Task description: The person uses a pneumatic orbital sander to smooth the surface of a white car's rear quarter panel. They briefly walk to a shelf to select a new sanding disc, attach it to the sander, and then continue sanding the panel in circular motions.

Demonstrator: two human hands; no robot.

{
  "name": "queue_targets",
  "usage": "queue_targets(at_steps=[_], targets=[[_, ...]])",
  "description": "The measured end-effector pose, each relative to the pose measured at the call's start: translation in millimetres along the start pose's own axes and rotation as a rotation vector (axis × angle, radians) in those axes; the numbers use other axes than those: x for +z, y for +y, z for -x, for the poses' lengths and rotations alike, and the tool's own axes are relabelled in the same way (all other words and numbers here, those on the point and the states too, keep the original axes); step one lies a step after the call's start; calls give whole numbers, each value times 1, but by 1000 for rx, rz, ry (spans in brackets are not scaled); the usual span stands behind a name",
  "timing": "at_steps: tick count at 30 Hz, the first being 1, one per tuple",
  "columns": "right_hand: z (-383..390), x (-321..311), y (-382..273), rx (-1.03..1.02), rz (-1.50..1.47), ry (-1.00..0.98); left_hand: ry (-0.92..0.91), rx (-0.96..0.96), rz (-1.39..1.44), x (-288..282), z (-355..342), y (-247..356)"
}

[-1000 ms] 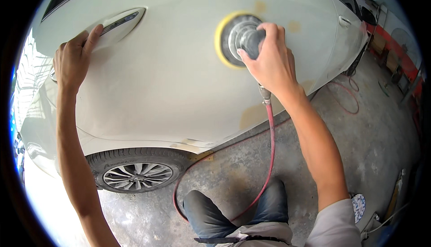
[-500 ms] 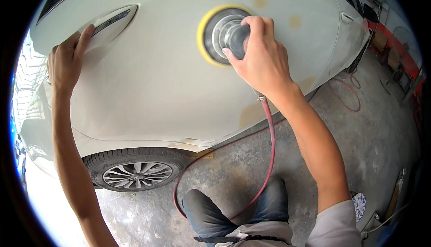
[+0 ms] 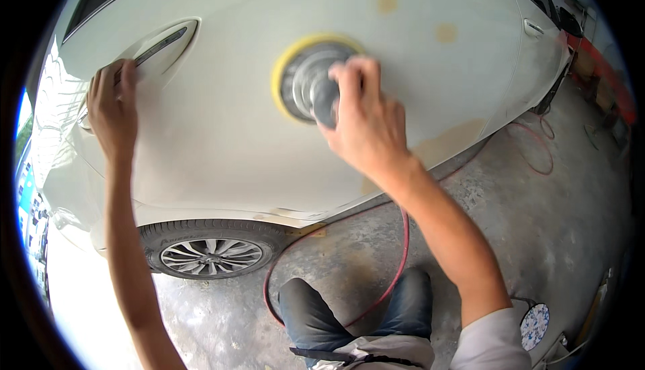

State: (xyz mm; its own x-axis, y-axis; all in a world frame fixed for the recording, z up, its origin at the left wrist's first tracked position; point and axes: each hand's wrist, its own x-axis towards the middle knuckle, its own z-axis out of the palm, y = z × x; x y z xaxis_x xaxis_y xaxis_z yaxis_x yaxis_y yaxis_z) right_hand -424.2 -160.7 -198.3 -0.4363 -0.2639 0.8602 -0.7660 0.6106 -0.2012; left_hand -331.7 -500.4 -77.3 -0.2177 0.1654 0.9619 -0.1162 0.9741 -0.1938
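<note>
My right hand (image 3: 368, 118) is closed around the dark top of a round air sander (image 3: 304, 77) with a yellow-rimmed pad. The pad appears to lie against the pale door panel (image 3: 222, 135) of a car, its face hidden from me. Slight motion blur covers both the tool and this hand. My left hand (image 3: 114, 111) is at the near end of a door handle (image 3: 163, 44), its fingers bent around that end; blur hides the exact contact. From below my right wrist a red air hose (image 3: 406, 235) hangs down.
Tan patches (image 3: 446, 32) mark the panel. Under the car's lower edge sits a wheel (image 3: 211, 256). The hose loops across the concrete floor (image 3: 463, 235) and past my knees. At the lower right is a round, blue-and-white patterned object (image 3: 535, 326).
The sander has moved left and slightly down in the picture with my right hand. My left hand remains at the door handle; the whole view has shifted a little.
</note>
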Motion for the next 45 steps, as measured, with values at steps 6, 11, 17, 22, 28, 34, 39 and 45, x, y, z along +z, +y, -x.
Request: queue_targets(at_steps=[6, 11, 17, 22, 28, 34, 39, 45], targets=[[133, 21, 58, 119, -62, -123, -400, 404, 125, 37, 45, 139], [181, 8, 70, 306, -240, -3, -332, 482, 103, 83, 23, 208], [165, -19, 76, 316, -269, 129, -343, 343, 93, 80, 69, 221], [102, -33, 68, 252, -241, 175, -510, 277, 179, 65, 124, 239], [7, -15, 21, 78, -162, 97, -911, -361, 1088, 33, 197, 304], [-18, -12, -3, 21, -74, 33, -848, -795, 1585, 38, 192, 342], [-18, -14, -3, 18, -74, -12, -815, -781, 1482, 32, 188, 347], [-7, -10, -3, -9, -67, -70, -811, -720, 1446, 35, 201, 351]])
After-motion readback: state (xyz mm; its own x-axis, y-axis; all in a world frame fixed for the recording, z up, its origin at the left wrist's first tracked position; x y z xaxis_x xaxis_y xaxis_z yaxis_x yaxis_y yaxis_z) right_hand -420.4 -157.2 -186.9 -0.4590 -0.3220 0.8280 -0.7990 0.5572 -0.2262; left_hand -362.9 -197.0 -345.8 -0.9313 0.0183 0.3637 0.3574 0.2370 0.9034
